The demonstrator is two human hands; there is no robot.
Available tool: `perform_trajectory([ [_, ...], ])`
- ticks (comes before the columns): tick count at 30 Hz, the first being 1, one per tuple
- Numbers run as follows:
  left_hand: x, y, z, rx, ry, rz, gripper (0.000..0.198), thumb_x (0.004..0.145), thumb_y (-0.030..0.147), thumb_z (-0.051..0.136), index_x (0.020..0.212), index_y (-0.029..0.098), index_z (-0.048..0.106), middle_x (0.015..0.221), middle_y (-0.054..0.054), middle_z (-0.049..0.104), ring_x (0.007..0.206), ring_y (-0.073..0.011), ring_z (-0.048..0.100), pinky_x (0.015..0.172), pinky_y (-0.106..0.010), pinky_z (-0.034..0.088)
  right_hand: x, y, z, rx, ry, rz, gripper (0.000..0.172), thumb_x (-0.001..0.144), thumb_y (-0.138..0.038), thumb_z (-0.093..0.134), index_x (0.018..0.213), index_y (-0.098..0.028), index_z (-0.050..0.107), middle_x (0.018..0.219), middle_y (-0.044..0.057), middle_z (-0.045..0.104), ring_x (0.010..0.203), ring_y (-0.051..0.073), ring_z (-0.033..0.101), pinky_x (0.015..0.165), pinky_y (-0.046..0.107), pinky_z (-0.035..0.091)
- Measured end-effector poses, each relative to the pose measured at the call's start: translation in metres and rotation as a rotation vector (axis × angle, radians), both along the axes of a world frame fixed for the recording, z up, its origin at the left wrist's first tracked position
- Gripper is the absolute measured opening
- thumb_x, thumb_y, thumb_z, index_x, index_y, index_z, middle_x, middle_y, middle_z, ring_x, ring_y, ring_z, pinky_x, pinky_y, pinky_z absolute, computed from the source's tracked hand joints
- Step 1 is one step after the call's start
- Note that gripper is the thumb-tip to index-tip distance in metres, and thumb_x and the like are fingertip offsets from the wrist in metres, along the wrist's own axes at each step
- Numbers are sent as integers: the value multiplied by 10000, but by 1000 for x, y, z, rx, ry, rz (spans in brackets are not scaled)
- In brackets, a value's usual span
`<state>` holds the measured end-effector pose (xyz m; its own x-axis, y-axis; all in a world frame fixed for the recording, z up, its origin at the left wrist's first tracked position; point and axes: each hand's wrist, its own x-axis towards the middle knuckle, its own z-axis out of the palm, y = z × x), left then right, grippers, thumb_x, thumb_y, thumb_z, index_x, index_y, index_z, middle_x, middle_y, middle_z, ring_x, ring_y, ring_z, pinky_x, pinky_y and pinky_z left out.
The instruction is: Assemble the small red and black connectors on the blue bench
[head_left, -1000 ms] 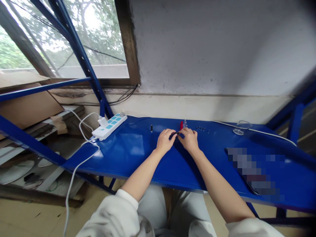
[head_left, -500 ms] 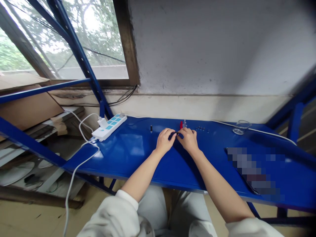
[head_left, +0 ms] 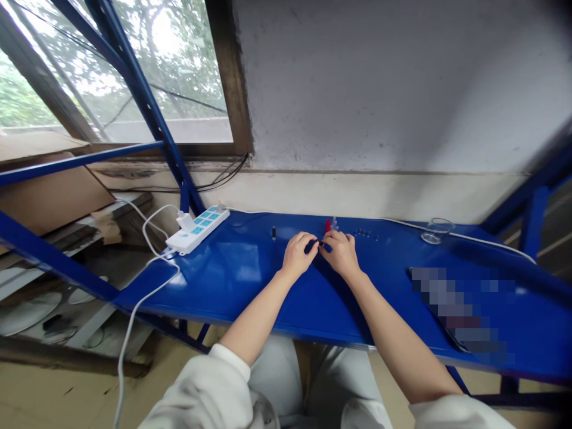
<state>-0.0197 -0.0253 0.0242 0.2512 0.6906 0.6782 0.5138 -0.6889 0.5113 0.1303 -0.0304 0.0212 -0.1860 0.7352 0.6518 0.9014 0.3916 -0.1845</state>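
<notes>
Possibly, uneven fingertip pressure could make our small dark part (head_left: 320,242) slip and drop to the blue counter (head_left: 317,304), near the small loose pieces (head_left: 363,232). Our left hand (head_left: 297,252) and right hand (head_left: 341,251) work over the counter, each grip closed to a narrow pinch on that part between them, its shape mostly hidden.

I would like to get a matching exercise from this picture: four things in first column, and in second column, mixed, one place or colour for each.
1. power strip
2. cup
3. small upright object
4. small dark piece

A. in the fingertips of the left hand and right hand
B. red
C. white with light blue sockets
D. see-through

Pairs: 1-C, 2-D, 3-B, 4-A
</notes>
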Motion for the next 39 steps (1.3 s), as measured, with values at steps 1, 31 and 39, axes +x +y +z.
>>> perform_trajectory([
  [1, 0, 0, 1, -4, 15, 7, 161, 831, 266, 440, 907, 191, 561, 922, -49, 589, 858, -154, 544, 803, -304, 440, 0, 0, 0, 0, -2, 2, 132, 776, -244, 511, 745, -176, 620, 890, 45, 601, 830, 164, 500, 793, 339, 239],
  [31, -71, 80, 74, -202, 915, 140, 112, 721, 255, 559, 763, 178, 630, 970, -78, 540, 991, -249, 413, 844, -438, 270, -3, 1, -1, -85, 225, 115, 259, 834, -336, 411, 948, -191, 592, 941, 74, 599, 676, 140, 558, 695, 307, 393],
  [39, -72, 79, 72, -203, 919, 175, 95, 718, 174, 537, 735, 180, 631, 941, -82, 548, 978, -245, 418, 856, -453, 265, -2, 1, -1, -128, 218, 101, 266, 836, -324, 401, 957, -182, 590, 953, 81, 597, 692, 143, 558, 710, 308, 390],
])
